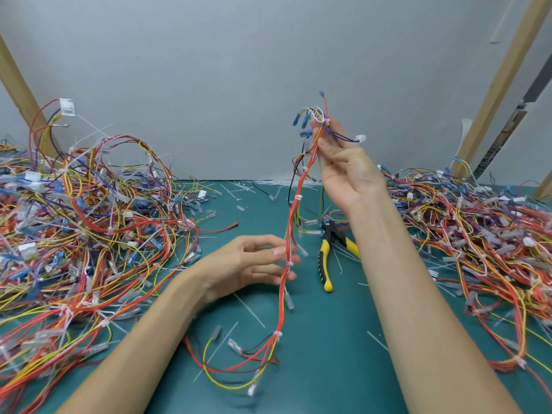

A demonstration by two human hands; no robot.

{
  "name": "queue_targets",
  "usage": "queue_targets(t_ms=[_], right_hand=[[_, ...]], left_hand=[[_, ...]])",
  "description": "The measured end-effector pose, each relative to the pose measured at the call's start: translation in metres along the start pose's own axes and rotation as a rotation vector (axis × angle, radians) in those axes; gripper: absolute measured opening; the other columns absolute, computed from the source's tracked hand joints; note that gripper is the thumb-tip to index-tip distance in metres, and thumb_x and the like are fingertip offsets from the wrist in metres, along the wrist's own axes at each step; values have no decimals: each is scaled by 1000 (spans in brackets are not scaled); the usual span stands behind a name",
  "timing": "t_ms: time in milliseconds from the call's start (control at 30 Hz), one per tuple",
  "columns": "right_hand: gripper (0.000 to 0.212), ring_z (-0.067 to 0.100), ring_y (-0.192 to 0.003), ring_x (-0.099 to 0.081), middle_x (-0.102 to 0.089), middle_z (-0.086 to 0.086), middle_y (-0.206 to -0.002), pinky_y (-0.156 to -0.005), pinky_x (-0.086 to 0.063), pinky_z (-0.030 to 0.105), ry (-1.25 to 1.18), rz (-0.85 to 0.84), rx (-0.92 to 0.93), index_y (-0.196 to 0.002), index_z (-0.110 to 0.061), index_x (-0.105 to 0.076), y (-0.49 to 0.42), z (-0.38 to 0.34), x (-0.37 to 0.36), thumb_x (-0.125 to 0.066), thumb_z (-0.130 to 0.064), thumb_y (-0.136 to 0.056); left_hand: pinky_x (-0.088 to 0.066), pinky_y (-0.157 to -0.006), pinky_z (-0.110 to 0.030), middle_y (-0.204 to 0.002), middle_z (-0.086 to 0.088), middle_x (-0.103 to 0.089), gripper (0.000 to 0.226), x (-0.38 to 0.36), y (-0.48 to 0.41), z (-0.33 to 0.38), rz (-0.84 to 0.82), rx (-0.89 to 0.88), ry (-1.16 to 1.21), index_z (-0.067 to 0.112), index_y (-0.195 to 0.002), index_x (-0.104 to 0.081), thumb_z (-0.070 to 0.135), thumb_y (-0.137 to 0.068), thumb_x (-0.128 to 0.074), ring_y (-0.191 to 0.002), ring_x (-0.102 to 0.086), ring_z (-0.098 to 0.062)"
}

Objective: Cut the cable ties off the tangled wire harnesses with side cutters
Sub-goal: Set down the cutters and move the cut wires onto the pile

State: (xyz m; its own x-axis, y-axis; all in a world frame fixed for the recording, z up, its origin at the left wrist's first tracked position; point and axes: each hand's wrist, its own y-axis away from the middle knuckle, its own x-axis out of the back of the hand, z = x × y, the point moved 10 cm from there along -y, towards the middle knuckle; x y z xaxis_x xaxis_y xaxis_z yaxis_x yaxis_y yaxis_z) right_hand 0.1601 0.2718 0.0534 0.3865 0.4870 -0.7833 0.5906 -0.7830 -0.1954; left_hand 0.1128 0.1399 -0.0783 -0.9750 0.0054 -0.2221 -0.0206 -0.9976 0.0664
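My right hand [340, 162] is raised above the table and pinches the top of one wire harness [291, 231], a red, yellow and orange bundle bound by several white cable ties [297, 197]. The harness hangs down, and its lower end lies looped on the green mat. My left hand [254, 264] is lower, fingers loosely spread, touching the hanging bundle near a tie at mid-height. The side cutters [327, 255], with yellow and black handles, lie on the mat just right of the harness, untouched by either hand.
A big tangled heap of harnesses [89, 228] covers the left of the green mat [328, 369]. Another heap [478, 243] fills the right side. Cut tie scraps [249, 310] litter the mat. Wooden posts [501, 79] lean at both sides before a grey wall.
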Motion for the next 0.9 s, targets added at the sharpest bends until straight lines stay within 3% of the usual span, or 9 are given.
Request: queue_targets(t_ms=[67,200,367,500,600,700,900], right_hand=[[43,29,-122,-55,-56,26,-126,-76,-55,19,-11,11,-7,-119,-1,-50,-1,3,5,-34,25,-88],[42,18,-87,-65,-60,17,-105,-81,-55,22,26,46,-52,-122,1,-50,-3,17,18,-40,23,-88],[39,19,-89,-64,-64,14,-99,-79,-57,21,221,93,-127,-123,9,-55,-1,31,42,-48,20,-87],[21,24,-90,-70,-64,13,-108,-72,-60,29,356,167,-286,-108,3,-62,5,44,68,-51,7,-91],[26,28,-90,-71,-60,11,-119,-68,-60,32,469,203,-346,-117,1,-63,8,47,82,-56,-2,-92],[23,27,-88,-72,-61,8,-123,-65,-60,34,563,231,-354,-113,-3,-66,9,45,91,-58,-5,-92],[13,17,-64,-68,-69,5,-93,-54,-57,26,806,373,-255,-96,-6,-69,8,27,106,-62,-11,-87]], left_hand=[[-55,-82,-27,-110,-9,-71,23,-9,4,-4,-87,77,-53,18,-106,-72,25,-84,-71,-96,-71,-28],[-58,-71,-27,-92,-11,-72,8,-11,11,-2,-123,158,-137,16,-91,-73,12,-86,-69,-86,-73,-30],[-58,-69,-25,-97,-17,-73,8,-7,22,6,-183,202,-180,12,-92,-72,13,-87,-65,-90,-73,-30],[-57,-69,-24,-103,-19,-72,14,5,22,7,-123,186,-184,6,-99,-65,10,-90,-56,-94,-72,-28],[-57,-69,-26,-104,-17,-72,14,11,20,3,-87,188,-161,4,-103,-61,6,-92,-53,-95,-72,-26],[-58,-70,-28,-104,-18,-72,12,13,21,-2,-93,209,-155,5,-102,-60,4,-93,-52,-96,-72,-27],[-58,-74,-31,-106,-19,-70,10,1,27,-7,-233,253,-182,4,-103,-57,7,-94,-54,-100,-69,-29]])
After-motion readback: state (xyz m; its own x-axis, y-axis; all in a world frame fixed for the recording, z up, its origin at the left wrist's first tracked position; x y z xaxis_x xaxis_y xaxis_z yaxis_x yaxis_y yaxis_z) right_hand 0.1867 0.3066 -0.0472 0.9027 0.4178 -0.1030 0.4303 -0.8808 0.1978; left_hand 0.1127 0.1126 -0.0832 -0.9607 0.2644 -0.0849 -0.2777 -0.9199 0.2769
